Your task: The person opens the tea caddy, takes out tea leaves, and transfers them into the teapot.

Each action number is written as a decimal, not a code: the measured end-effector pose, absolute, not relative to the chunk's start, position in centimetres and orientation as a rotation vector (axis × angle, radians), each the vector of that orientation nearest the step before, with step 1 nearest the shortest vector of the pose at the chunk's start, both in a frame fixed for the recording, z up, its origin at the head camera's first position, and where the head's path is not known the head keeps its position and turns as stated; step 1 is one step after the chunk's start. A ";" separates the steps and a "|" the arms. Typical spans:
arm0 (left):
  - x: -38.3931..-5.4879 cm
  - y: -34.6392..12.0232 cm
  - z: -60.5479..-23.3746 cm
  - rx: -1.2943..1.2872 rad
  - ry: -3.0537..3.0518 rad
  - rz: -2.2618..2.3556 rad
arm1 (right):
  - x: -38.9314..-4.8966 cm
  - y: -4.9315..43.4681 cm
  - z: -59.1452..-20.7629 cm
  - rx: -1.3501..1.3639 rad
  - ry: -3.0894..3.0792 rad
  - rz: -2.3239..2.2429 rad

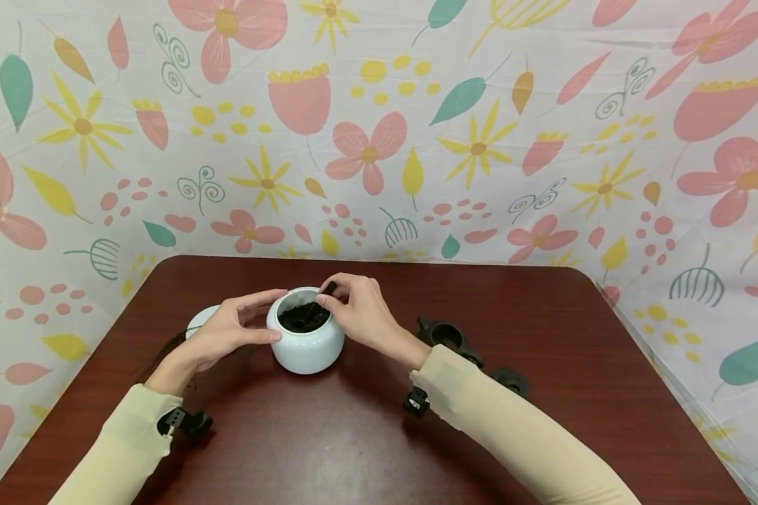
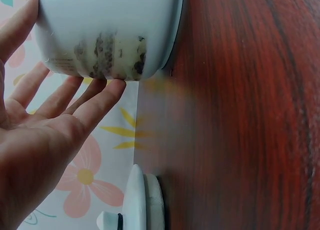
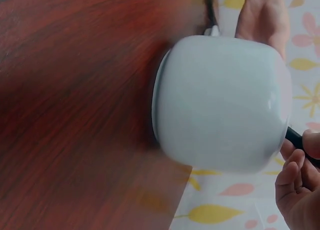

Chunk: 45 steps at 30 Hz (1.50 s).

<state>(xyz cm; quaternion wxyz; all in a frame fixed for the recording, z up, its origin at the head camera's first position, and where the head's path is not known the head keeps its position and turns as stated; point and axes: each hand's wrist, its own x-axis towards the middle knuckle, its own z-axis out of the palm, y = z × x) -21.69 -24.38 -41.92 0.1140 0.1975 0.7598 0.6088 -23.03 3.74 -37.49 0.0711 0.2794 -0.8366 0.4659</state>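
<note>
A round white jar (image 1: pixel 307 351) stands on the table, filled with dark dried leaves (image 1: pixel 303 318) that look like tea. My left hand (image 1: pixel 227 326) holds it from the left, thumb near the front of the rim and fingers round the far side; the left wrist view shows those fingertips against the jar's printed wall (image 2: pixel 107 55). Over the right of the mouth, my right hand (image 1: pixel 360 308) pinches a slim black handle (image 1: pixel 330 287). Its lower end is hidden in the jar, so I cannot tell what kind of tool it is.
Left of the jar, partly behind my left hand, lies a white lid (image 1: pixel 201 319) with a knob. A small dark teapot (image 1: pixel 447 338) sits to the right, partly behind my right sleeve, with a round dark lid (image 1: pixel 512 382) nearby. A flowered cloth (image 1: pixel 369 154) hangs behind the table.
</note>
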 end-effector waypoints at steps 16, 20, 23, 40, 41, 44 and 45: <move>-21.6 -24.3 -41.8 0.594 2.218 1.794 | -23.0 3.4 -37.4 0.727 -2.583 1.573; -21.6 -24.3 -41.8 0.597 2.214 1.800 | -23.2 3.6 -37.4 0.680 -2.570 1.628; -21.6 -24.3 -41.8 0.594 2.217 1.801 | -23.3 3.7 -37.4 0.647 -2.557 1.677; -21.5 -24.1 -41.7 0.571 2.219 1.812 | -23.8 4.8 -37.2 0.508 -2.529 1.849; -21.5 -24.1 -41.7 0.571 2.219 1.813 | -23.8 4.9 -37.2 0.503 -2.528 1.849; -21.5 -24.1 -41.7 0.572 2.216 1.816 | -23.8 5.2 -37.1 0.486 -2.525 1.844; -21.5 -24.1 -41.7 0.572 2.215 1.817 | -23.8 5.3 -37.1 0.480 -2.522 1.846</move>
